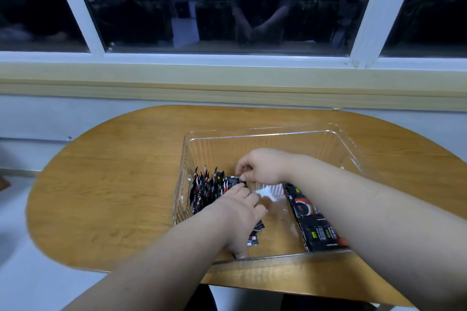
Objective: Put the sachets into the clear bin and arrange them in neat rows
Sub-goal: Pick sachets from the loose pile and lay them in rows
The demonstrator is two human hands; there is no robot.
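— Looking into the clear bin (pixel 346 149) on the wooden table (pixel 113 184): where are the sachets?

— Black sachets (pixel 206 188) stand on edge in a row by its left wall; more lie flat along the right side (pixel 307 212).

— And the hands?

— Both inside the bin; the right hand (pixel 262 165) pinches one sachet at the row's end, fingers together on it; the left hand (pixel 237 219) rests against the row; whether it grips anything, I cannot tell.
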